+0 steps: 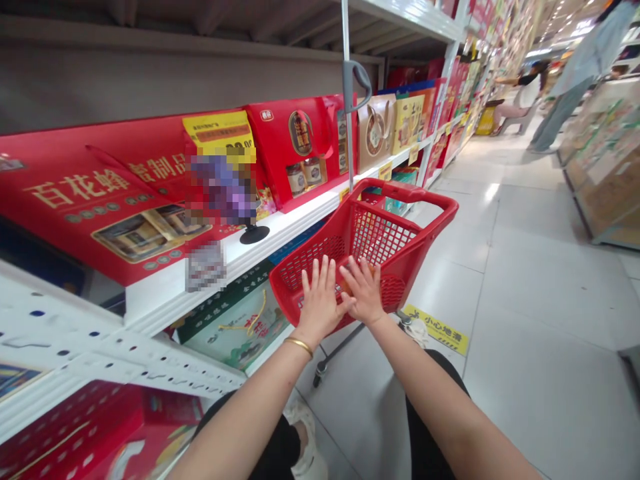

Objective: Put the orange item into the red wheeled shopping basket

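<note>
A red plastic shopping basket (400, 233) on wheels stands on the tiled floor beside a shelf, its grey pull handle (356, 80) rising upright. My left hand (320, 300) is held flat with fingers stretched out over the basket's near rim. My right hand (364, 290) lies next to it, fingers also extended, touching the left hand at the thumb side. Neither hand holds anything. A gold bangle (299, 345) circles my left wrist.
White shelves (280, 230) on the left carry red gift boxes (295, 147) and a green box (240, 320) below. A yellow floor sticker (440, 330) lies behind the basket. A display stand (605, 167) is at right. People are far down the aisle (525, 100).
</note>
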### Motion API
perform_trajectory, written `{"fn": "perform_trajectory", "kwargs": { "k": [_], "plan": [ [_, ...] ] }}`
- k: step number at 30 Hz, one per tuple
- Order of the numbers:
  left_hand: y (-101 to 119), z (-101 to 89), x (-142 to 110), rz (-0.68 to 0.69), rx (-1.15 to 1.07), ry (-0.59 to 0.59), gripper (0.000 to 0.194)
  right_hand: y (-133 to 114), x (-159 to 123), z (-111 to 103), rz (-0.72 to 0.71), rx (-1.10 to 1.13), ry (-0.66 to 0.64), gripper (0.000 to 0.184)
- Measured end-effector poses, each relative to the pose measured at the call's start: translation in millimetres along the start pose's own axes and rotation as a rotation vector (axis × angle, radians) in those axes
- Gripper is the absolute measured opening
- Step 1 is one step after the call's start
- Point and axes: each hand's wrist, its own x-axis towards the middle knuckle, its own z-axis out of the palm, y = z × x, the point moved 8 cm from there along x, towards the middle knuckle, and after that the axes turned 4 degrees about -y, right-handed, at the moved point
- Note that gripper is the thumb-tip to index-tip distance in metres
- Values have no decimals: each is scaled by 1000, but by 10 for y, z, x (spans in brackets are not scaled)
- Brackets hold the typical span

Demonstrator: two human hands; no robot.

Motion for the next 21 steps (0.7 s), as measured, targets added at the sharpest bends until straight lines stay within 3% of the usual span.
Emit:
{"fn": "perform_trajectory", "kwargs": {
  "k": [1,3,4,6,8,10,11,15,17,19,21],
  "plan": [
    [-6,-1,0,-4,-6,1,100,-45,-28,34,-77,18,-42,71],
    [-4,-7,-2,1,-15,1,100,109,-13,5,-79,47,-29,71],
    [0,-13,-4,8,-18,-1,100,302,23,-54,12,54,32,72],
    [3,-20,-7,10,-22,-11,102,804,35,-219,350,33,240,76],
    [5,-20,-7,10,-23,-25,103,1130,-53,-286,647,31,390,79],
    [5,-18,-4,8,-23,-33,103,1093,-62,-226,674,46,380,79],
    [4,-18,-2,6,-22,-32,103,971,-46,-176,618,44,335,79],
    [-3,-22,1,-8,-15,-23,101,234,-10,93,180,18,9,78],
    [-4,-27,-2,-11,-14,-16,101,70,-17,133,49,11,-80,77],
    [-7,-33,-7,-14,-22,-9,101,201,29,34,129,-25,-35,84],
    [-13,-37,-16,-14,-40,-6,102,499,73,-142,361,-82,71,98]
  ]
}}
